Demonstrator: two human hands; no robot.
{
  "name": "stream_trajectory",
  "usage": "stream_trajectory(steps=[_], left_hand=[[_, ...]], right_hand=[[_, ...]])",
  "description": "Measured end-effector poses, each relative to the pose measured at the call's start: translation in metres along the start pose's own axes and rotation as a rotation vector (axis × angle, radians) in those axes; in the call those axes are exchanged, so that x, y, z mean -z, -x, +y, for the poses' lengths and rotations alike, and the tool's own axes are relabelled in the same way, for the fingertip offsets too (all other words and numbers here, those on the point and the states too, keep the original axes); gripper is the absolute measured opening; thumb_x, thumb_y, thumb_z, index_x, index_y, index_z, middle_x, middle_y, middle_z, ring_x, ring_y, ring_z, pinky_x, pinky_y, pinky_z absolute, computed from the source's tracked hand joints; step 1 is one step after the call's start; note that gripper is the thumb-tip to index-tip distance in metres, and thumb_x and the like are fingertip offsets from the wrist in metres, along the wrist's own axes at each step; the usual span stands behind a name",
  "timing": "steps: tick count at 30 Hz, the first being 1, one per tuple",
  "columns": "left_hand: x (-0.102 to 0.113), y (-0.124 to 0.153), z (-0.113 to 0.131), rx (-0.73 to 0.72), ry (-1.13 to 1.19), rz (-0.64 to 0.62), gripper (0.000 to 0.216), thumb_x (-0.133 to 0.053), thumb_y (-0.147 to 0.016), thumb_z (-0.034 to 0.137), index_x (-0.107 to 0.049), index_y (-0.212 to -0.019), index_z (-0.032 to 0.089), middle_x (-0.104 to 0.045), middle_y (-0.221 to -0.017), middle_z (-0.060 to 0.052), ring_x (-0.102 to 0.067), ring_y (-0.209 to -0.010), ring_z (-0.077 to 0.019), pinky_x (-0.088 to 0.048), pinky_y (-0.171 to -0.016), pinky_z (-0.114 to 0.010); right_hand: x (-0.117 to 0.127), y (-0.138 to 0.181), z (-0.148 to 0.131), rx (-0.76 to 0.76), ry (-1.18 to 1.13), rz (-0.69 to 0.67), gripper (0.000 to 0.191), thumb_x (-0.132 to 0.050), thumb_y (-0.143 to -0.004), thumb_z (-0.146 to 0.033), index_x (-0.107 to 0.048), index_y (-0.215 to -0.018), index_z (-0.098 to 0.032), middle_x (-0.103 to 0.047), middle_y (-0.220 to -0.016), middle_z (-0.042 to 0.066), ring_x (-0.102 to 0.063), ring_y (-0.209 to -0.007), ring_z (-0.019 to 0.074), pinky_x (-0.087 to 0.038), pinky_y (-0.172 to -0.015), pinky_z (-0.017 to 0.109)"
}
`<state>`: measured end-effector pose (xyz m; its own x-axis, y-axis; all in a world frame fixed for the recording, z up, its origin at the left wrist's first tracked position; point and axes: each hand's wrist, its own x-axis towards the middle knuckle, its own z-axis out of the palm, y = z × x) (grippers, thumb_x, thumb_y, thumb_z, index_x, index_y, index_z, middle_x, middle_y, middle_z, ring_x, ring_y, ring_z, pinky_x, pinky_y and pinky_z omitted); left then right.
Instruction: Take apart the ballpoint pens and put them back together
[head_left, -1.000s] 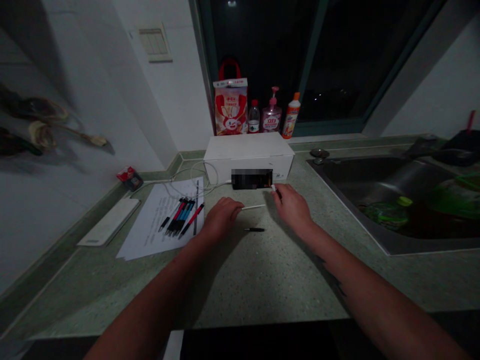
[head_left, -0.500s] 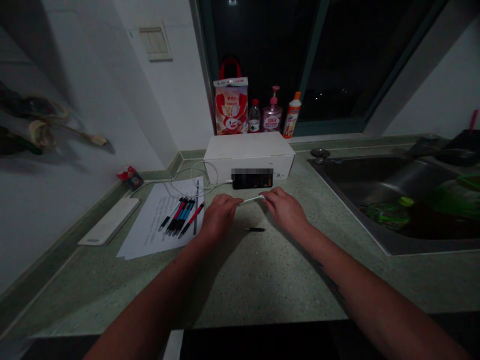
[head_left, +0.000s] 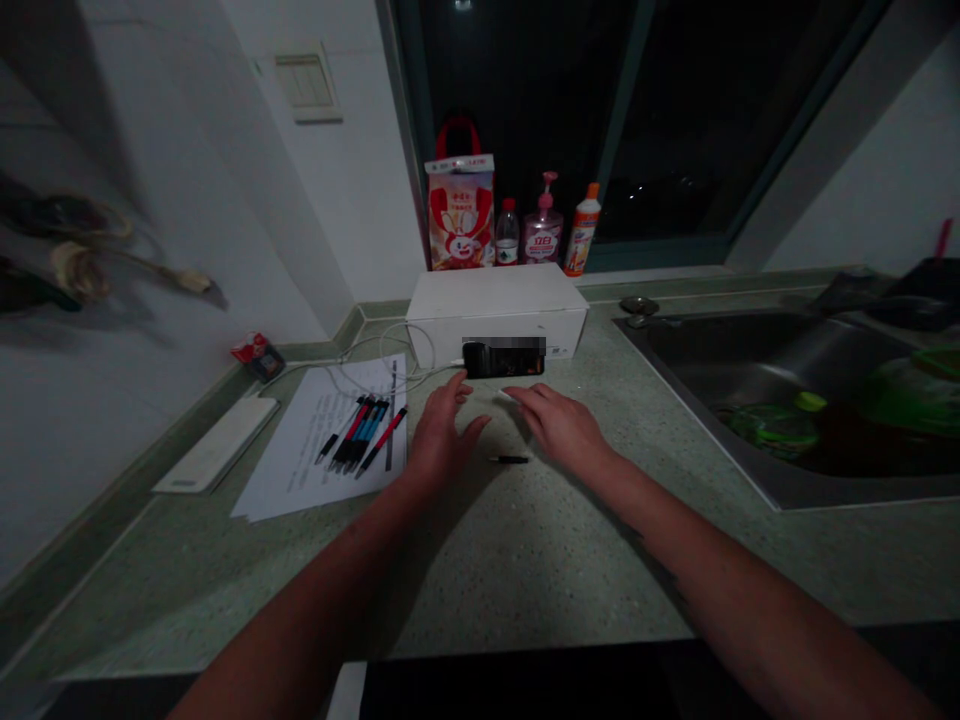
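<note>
My left hand point(head_left: 441, 432) is open above the counter, its thumb held apart from the fingers and nothing between them. Opposite it, my right hand point(head_left: 561, 425) has its fingers closed in a pinch. A bit of a thin white stick point(head_left: 504, 391) shows at those fingertips; the rest of it is hidden by the hand. Between and below both hands, a short black pen part point(head_left: 510, 460) with a pale narrow tip lies on the counter. Left of my left hand, several black, red and blue pens point(head_left: 364, 435) lie on printed paper sheets point(head_left: 300, 440).
A phone point(head_left: 504, 362) with a white cable point(head_left: 420, 378) leans against a white box point(head_left: 495, 295). Bottles and a red bag point(head_left: 460, 215) stand behind the box. A white flat case point(head_left: 217, 445) lies at the left, and a metal sink point(head_left: 697, 400) is at the right.
My left hand has let go of the thin white stick and opened. My right hand has shifted slightly left with the stick at its fingertips. The pens and black part stay put.
</note>
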<state>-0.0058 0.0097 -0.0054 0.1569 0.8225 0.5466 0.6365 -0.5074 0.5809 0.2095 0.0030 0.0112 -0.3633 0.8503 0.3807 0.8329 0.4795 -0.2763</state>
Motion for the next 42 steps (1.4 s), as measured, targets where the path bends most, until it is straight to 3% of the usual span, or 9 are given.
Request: stream_trajectory(steps=[2,5,8,10,13,18,21,37,42], left_hand=[[0.000,0.001,0.000,-0.046,-0.002,-0.067,0.049,-0.071,-0.085,0.023,-0.054,-0.131,0.028,-0.066,-0.109,-0.008,-0.063,-0.098,-0.0251,-0.054,-0.088,-0.045],[0.001,0.003,0.006,-0.229,-0.034,-0.315,0.025,-0.069,-0.087,0.027,-0.067,-0.111,0.025,-0.068,-0.102,-0.008,-0.062,-0.099,-0.0261,-0.052,-0.089,-0.044],[0.002,0.005,0.015,-0.316,-0.079,-0.522,0.019,-0.070,-0.086,0.030,-0.072,-0.104,0.023,-0.069,-0.098,-0.007,-0.063,-0.096,-0.0244,-0.050,-0.087,-0.040],[0.002,0.005,0.019,-0.324,-0.108,-0.572,0.013,-0.068,-0.087,0.027,-0.074,-0.099,0.023,-0.069,-0.096,-0.006,-0.063,-0.094,-0.0238,-0.049,-0.087,-0.040],[0.001,0.004,0.017,-0.257,-0.122,-0.524,0.011,-0.064,-0.088,0.020,-0.073,-0.093,0.023,-0.070,-0.093,-0.006,-0.064,-0.093,-0.0242,-0.050,-0.087,-0.040],[0.006,-0.001,0.006,-0.020,-0.051,-0.212,0.019,-0.056,-0.092,0.019,-0.069,-0.105,0.022,-0.072,-0.103,-0.006,-0.065,-0.096,-0.0230,-0.053,-0.086,-0.038],[0.011,-0.003,0.003,-0.040,-0.062,-0.123,0.025,-0.051,-0.095,0.019,-0.066,-0.115,0.019,-0.071,-0.112,-0.008,-0.064,-0.103,-0.0225,-0.051,-0.092,-0.038],[0.012,-0.003,0.005,-0.111,-0.096,-0.250,0.027,-0.049,-0.095,0.018,-0.072,-0.109,0.022,-0.071,-0.099,-0.006,-0.064,-0.096,-0.0225,-0.051,-0.087,-0.038],[0.004,0.000,0.007,-0.012,0.020,-0.308,0.024,-0.055,-0.093,0.019,-0.073,-0.108,0.023,-0.074,-0.101,-0.005,-0.068,-0.094,-0.0214,-0.053,-0.087,-0.036]], right_hand=[[0.000,-0.001,0.002,-0.058,-0.066,0.076,0.040,-0.044,-0.099,-0.022,-0.056,-0.137,-0.026,-0.068,-0.118,0.008,-0.066,-0.099,0.0230,-0.050,-0.081,0.033],[-0.001,-0.002,0.004,-0.126,-0.161,0.164,0.038,-0.045,-0.098,-0.023,-0.057,-0.134,-0.022,-0.068,-0.123,0.009,-0.066,-0.104,0.0251,-0.051,-0.087,0.037],[0.001,-0.002,0.005,-0.154,-0.182,0.190,0.035,-0.044,-0.098,-0.023,-0.059,-0.130,-0.021,-0.069,-0.122,0.010,-0.067,-0.104,0.0257,-0.051,-0.088,0.038],[0.002,-0.001,0.005,-0.154,-0.152,0.173,0.035,-0.043,-0.098,-0.022,-0.060,-0.129,-0.022,-0.069,-0.123,0.010,-0.067,-0.103,0.0255,-0.051,-0.087,0.037],[0.006,0.000,0.004,-0.144,-0.065,0.113,0.036,-0.043,-0.098,-0.019,-0.061,-0.128,-0.024,-0.069,-0.122,0.009,-0.067,-0.100,0.0249,-0.051,-0.083,0.036],[0.009,-0.001,0.004,-0.116,0.100,-0.007,0.040,-0.042,-0.096,-0.014,-0.063,-0.128,-0.025,-0.070,-0.114,0.009,-0.068,-0.089,0.0241,-0.050,-0.072,0.034],[0.008,-0.002,0.005,-0.095,0.146,-0.045,0.042,-0.041,-0.096,-0.012,-0.063,-0.128,-0.028,-0.069,-0.112,0.007,-0.067,-0.084,0.0222,-0.047,-0.067,0.032],[0.002,0.001,0.004,0.038,0.135,-0.116,0.041,-0.051,-0.090,-0.010,-0.068,-0.120,-0.032,-0.069,-0.101,0.005,-0.064,-0.080,0.0196,-0.045,-0.070,0.032],[-0.001,0.002,-0.003,0.106,0.030,-0.135,0.039,-0.052,-0.091,-0.011,-0.067,-0.122,-0.030,-0.070,-0.103,0.005,-0.065,-0.090,0.0204,-0.048,-0.078,0.032]])
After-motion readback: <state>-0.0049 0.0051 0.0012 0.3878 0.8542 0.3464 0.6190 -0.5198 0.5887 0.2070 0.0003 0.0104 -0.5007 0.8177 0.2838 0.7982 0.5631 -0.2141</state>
